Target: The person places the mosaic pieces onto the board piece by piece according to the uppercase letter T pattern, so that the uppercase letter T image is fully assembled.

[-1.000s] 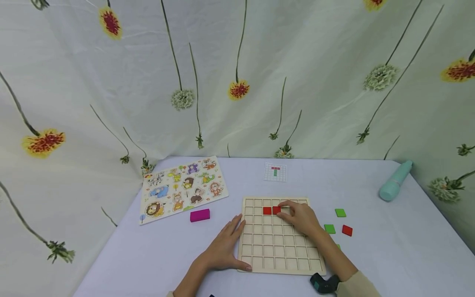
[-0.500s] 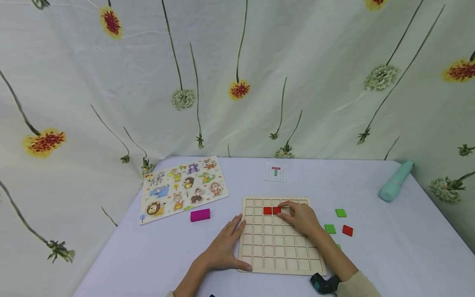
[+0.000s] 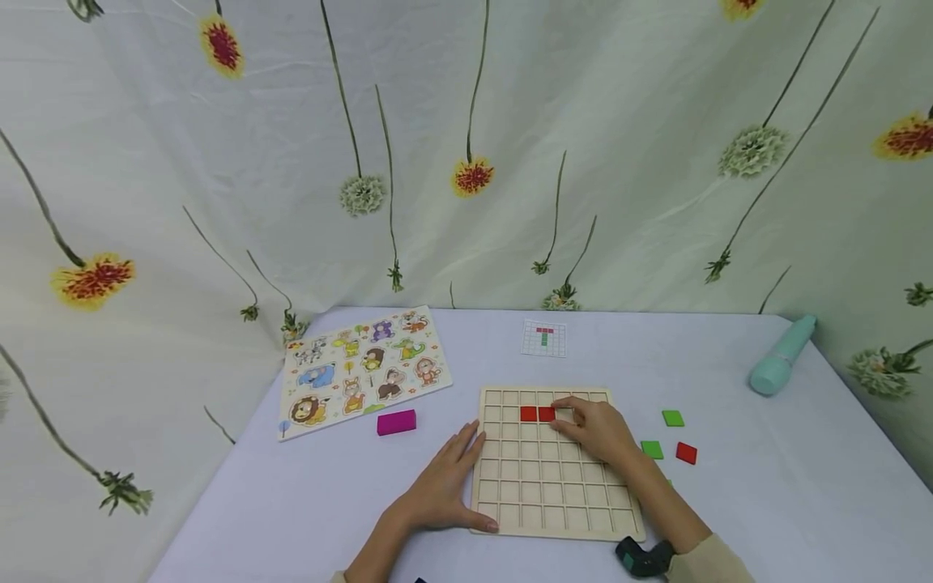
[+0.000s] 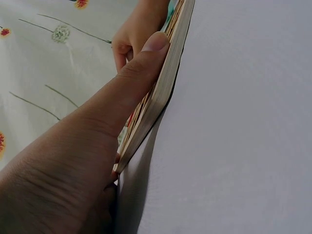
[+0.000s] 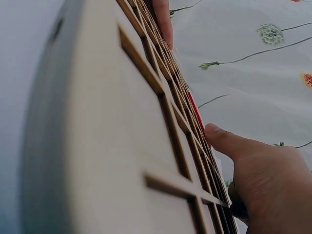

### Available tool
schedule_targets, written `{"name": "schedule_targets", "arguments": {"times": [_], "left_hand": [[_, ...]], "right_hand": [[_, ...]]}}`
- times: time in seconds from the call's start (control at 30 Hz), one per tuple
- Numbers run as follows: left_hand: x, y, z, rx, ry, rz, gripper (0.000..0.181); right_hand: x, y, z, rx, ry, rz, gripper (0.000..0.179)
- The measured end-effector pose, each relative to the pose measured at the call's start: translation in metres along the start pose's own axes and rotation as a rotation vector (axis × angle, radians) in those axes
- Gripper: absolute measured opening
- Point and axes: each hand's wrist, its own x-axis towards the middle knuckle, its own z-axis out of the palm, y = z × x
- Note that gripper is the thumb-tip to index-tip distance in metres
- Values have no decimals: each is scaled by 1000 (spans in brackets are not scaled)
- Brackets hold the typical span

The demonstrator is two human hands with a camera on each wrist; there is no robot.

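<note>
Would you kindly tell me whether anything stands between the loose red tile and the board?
Yes: in the head view a green tile lies flat between the loose red tile and the board, and the right arm crosses the board's right edge. The green tile looks low enough to pass over.

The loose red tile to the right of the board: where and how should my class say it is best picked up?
The loose red tile is probably best pinched by its near and far edges, coming from above and slightly from the right. It lies flat and looks thin, so its edges offer the hold, and a green tile lies close on its left.
</note>
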Motion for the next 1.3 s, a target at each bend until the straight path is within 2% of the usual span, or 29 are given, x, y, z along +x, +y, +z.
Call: {"name": "schedule_targets", "arguments": {"times": [0.23,0.5,0.8,1.1,1.3], "left_hand": [[1,0,2,-10,-18,-16,124],[1,2,1,-19,-25,-27,123],[1,0,3,4,-32,-23,124],[2,0,1,4,-35,-20,123],[1,0,1,8,-33,-30,124]], "right_hand": [[-8,4,-7,4,49,7,32],[-27,22,-25,-10,84,50,32],[-56,50,-50,-22,203,-46,28],[-88,74,-78,-70,209,21,30],[-102,89,-88,-91,248,39,30]]}}
